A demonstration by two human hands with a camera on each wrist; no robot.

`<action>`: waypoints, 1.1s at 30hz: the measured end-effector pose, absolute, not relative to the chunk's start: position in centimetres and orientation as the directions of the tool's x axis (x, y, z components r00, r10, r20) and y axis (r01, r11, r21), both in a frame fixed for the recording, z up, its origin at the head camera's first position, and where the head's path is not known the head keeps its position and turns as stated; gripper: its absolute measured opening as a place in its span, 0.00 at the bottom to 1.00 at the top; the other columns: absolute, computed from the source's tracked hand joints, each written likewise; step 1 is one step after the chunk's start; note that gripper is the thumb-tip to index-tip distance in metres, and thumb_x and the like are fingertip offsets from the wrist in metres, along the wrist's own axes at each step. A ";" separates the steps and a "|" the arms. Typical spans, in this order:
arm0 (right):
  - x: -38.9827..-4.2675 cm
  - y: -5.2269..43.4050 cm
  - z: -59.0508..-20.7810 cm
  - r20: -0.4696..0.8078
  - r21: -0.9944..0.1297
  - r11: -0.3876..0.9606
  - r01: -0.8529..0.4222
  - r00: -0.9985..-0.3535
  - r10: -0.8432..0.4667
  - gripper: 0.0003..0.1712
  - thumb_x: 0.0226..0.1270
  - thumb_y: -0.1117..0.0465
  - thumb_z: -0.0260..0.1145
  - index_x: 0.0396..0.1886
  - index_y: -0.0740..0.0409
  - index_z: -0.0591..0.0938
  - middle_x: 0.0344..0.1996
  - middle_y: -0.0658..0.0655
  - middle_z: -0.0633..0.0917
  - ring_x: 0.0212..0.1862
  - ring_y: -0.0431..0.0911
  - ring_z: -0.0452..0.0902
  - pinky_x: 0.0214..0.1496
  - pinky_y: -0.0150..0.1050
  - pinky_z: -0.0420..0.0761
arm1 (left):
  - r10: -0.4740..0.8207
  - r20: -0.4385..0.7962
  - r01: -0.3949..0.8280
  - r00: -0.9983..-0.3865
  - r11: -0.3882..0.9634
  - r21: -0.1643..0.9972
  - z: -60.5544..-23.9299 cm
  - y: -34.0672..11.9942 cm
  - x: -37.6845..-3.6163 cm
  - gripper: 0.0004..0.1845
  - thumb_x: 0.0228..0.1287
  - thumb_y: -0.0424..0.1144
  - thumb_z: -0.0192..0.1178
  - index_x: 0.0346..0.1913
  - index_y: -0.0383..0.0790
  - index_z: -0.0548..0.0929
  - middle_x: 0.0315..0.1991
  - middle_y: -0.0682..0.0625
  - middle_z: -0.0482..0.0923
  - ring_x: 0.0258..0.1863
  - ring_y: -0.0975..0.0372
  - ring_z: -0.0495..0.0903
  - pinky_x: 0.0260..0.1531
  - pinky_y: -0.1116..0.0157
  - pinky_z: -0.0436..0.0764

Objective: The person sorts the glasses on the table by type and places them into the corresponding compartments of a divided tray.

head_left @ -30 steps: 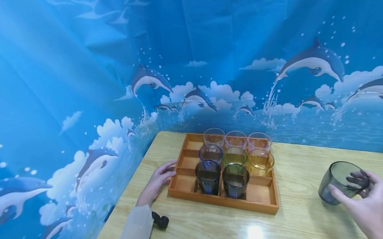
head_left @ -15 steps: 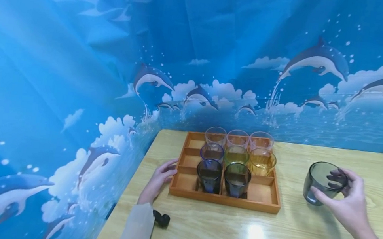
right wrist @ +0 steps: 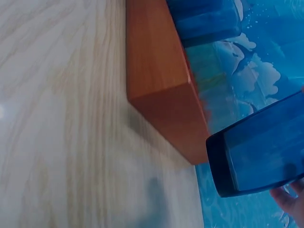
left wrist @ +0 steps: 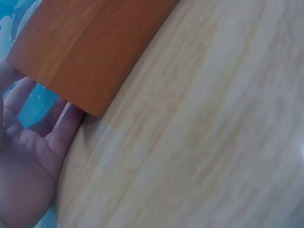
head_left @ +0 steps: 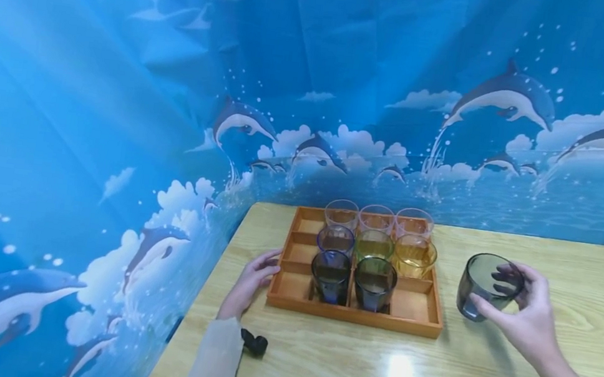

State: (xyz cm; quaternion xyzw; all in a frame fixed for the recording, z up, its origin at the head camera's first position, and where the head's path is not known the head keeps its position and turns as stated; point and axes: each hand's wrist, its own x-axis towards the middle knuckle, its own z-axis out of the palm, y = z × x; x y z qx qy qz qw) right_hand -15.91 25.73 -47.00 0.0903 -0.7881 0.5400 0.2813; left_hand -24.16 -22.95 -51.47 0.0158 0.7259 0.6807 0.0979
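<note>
A wooden tray (head_left: 353, 315) with compartments stands on the table and holds several coloured glasses (head_left: 373, 280). My right hand (head_left: 519, 306) grips a dark grey glass (head_left: 483, 286) just right of the tray, lifted a little off the table. The right wrist view shows that glass (right wrist: 259, 152) in the air beside the tray's corner (right wrist: 166, 109). My left hand (head_left: 254, 277) rests flat on the table with straight fingers against the tray's left side. In the left wrist view its fingers (left wrist: 52, 123) lie against the tray wall (left wrist: 90, 42).
The light wooden table (head_left: 381, 374) runs wide to the right and toward me. A blue dolphin-print curtain (head_left: 121, 97) hangs behind and to the left of the table. The tray's front right compartment (head_left: 416, 304) holds no glass.
My right hand has carried the grey glass leftward, from the table's right side to just beside the tray. My left hand has stayed at the tray's left side.
</note>
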 end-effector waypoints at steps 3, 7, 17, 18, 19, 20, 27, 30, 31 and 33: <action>-16.2 25.2 -46.9 0.549 -0.802 0.378 -0.463 -0.820 0.161 0.52 0.34 0.84 0.72 0.64 0.65 0.60 0.49 0.53 0.74 0.47 0.39 0.73 0.50 0.21 0.69 | 0.156 -0.110 -0.101 -0.982 0.065 0.993 -51.3 -22.9 -24.2 0.25 0.66 0.36 0.54 0.66 0.39 0.67 0.59 0.39 0.67 0.53 0.58 0.69 0.48 0.60 0.71; -16.5 24.3 -46.5 0.559 -0.802 0.346 -0.487 -0.816 0.147 0.52 0.34 0.85 0.71 0.63 0.66 0.60 0.49 0.56 0.74 0.47 0.39 0.74 0.50 0.22 0.70 | 0.157 -0.119 -0.112 -0.980 0.057 0.992 -51.3 -23.0 -24.4 0.25 0.66 0.36 0.55 0.66 0.42 0.68 0.60 0.39 0.67 0.54 0.57 0.69 0.49 0.59 0.71; -16.9 21.6 -46.4 0.558 -0.811 0.277 -0.515 -0.823 0.103 0.50 0.34 0.85 0.71 0.62 0.69 0.59 0.49 0.60 0.74 0.48 0.43 0.74 0.50 0.24 0.71 | 0.152 -0.129 -0.119 -0.980 0.072 0.990 -51.6 -23.2 -24.5 0.24 0.66 0.36 0.55 0.65 0.42 0.69 0.59 0.41 0.68 0.55 0.56 0.69 0.49 0.59 0.72; -16.9 21.3 -46.5 0.557 -0.813 0.268 -0.517 -0.824 0.100 0.50 0.35 0.85 0.71 0.62 0.69 0.59 0.49 0.60 0.74 0.48 0.43 0.74 0.50 0.24 0.71 | 0.151 -0.128 -0.119 -0.980 0.068 0.991 -51.6 -23.2 -24.5 0.24 0.66 0.36 0.55 0.65 0.42 0.69 0.59 0.41 0.68 0.55 0.56 0.69 0.48 0.59 0.72; -16.9 21.0 -46.5 0.555 -0.817 0.253 -0.519 -0.826 0.099 0.50 0.35 0.85 0.71 0.62 0.69 0.60 0.49 0.61 0.74 0.48 0.44 0.74 0.50 0.25 0.71 | 0.151 -0.127 -0.118 -0.980 0.068 0.991 -51.6 -23.2 -24.5 0.24 0.66 0.35 0.55 0.65 0.41 0.68 0.58 0.41 0.68 0.55 0.56 0.69 0.48 0.59 0.72; -16.9 20.7 -46.5 0.554 -0.819 0.240 -0.521 -0.827 0.096 0.50 0.35 0.85 0.71 0.62 0.69 0.60 0.49 0.62 0.73 0.48 0.45 0.74 0.50 0.25 0.72 | 0.150 -0.127 -0.118 -0.980 0.067 0.991 -51.6 -23.1 -24.5 0.24 0.66 0.35 0.55 0.65 0.41 0.69 0.58 0.41 0.68 0.54 0.57 0.69 0.48 0.59 0.72; -17.2 19.2 -46.8 0.529 -0.835 0.227 -0.501 -0.845 0.079 0.49 0.37 0.82 0.72 0.62 0.67 0.59 0.50 0.62 0.73 0.48 0.46 0.72 0.51 0.24 0.71 | 0.134 -0.128 -0.122 -0.983 0.053 0.991 -53.2 -23.5 -25.3 0.25 0.66 0.36 0.56 0.66 0.43 0.69 0.58 0.41 0.68 0.53 0.58 0.70 0.47 0.60 0.73; -17.2 18.7 -47.2 0.498 -0.851 0.235 -0.469 -0.864 0.080 0.49 0.38 0.80 0.73 0.63 0.68 0.59 0.51 0.65 0.72 0.48 0.44 0.73 0.51 0.24 0.70 | 0.122 -0.126 -0.121 -0.985 0.052 0.991 -53.9 -23.6 -25.5 0.25 0.65 0.38 0.57 0.65 0.45 0.69 0.59 0.42 0.68 0.54 0.58 0.69 0.47 0.60 0.72; -17.2 18.6 -47.3 0.488 -0.856 0.242 -0.458 -0.869 0.080 0.49 0.39 0.79 0.73 0.63 0.68 0.58 0.51 0.65 0.72 0.48 0.43 0.73 0.51 0.24 0.70 | 0.116 -0.126 -0.120 -0.985 0.055 0.991 -54.0 -23.6 -25.5 0.25 0.65 0.39 0.57 0.65 0.46 0.70 0.59 0.42 0.68 0.54 0.57 0.69 0.47 0.60 0.72; -17.1 18.4 -47.6 0.469 -0.864 0.248 -0.439 -0.880 0.077 0.50 0.39 0.78 0.74 0.63 0.68 0.58 0.51 0.66 0.72 0.48 0.41 0.73 0.52 0.23 0.70 | 0.107 -0.124 -0.118 -0.986 0.063 0.991 -54.1 -23.5 -25.5 0.25 0.64 0.40 0.58 0.65 0.47 0.70 0.59 0.43 0.68 0.55 0.57 0.69 0.48 0.60 0.72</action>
